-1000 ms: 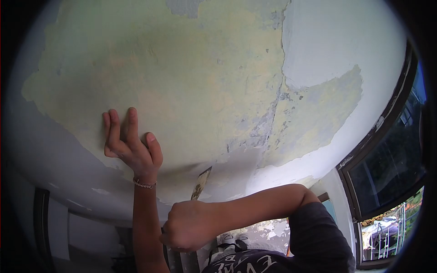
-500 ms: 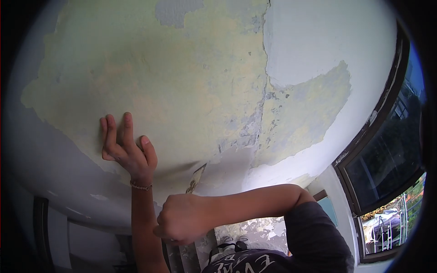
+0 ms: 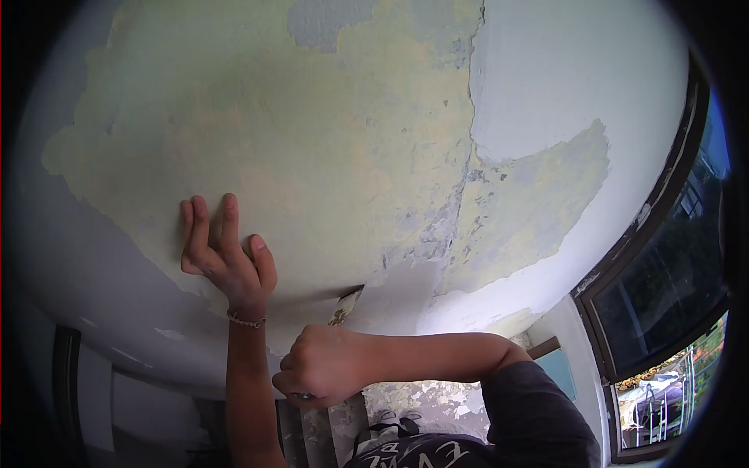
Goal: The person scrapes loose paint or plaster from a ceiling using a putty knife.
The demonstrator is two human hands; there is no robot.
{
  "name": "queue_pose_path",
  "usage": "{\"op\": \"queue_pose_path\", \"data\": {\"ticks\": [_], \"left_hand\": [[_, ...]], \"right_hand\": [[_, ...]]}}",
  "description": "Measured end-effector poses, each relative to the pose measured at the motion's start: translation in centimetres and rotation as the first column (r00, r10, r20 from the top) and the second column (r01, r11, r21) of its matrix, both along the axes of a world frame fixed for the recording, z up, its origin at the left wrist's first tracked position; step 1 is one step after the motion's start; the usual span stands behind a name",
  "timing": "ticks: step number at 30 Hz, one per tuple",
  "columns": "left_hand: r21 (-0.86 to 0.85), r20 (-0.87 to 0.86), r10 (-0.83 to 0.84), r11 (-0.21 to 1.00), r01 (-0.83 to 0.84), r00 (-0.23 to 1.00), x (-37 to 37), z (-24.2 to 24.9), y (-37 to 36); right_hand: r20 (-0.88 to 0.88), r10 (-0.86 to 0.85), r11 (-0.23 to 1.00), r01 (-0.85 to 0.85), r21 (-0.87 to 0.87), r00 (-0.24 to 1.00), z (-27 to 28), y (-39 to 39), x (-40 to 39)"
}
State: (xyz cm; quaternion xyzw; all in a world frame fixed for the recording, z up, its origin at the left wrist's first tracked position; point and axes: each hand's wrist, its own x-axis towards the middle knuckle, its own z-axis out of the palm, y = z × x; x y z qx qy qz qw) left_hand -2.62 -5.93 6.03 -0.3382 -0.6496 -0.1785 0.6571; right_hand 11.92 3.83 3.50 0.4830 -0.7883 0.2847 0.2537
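My left hand (image 3: 232,253) rests against the wall with its fingers spread, a bracelet (image 3: 246,319) round the wrist. Lower and to the right, my right hand (image 3: 324,366) is closed in a fist around a scraper (image 3: 344,307). Only the scraper's flat, paint-stained blade shows beyond the fist; the fingers hide its handle. The blade's edge is at the wall, by the lower border of the bare yellowish-green patch (image 3: 296,140). A ring shows on the right hand.
Remaining white paint (image 3: 538,70) has a ragged edge at upper right, along a vertical crack (image 3: 470,132). A dark-framed window (image 3: 655,288) stands at right. Steps (image 3: 335,425) and a floor strewn with paint flakes (image 3: 437,402) lie below.
The view has shifted slightly, so the wall appears further right and lower. My right fist has turned a little, showing more of its fingers. My left hand stays on the wall.
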Motion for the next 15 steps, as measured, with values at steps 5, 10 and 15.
{"op": "queue_pose_path", "data": {"ticks": [5,10,15], "left_hand": [[-0.008,-0.009,-0.012,1.0,0.012,1.0,0.0,-0.1,-0.1],[0.05,-0.058,-0.044,0.998,0.047,0.997,-0.7,-0.1,0.1],[0.059,-0.031,-0.03,0.998,0.032,0.999,-0.3,0.0,0.3]], "right_hand": [[0.06,0.073,0.994,-0.068,-0.081,0.996,0.5,-0.3,1.4],[0.098,0.082,0.991,-0.071,-0.112,0.992,0.5,1.1,1.0],[0.03,0.001,0.99,0.004,-0.142,1.0,0.8,1.6,-0.3]]}}
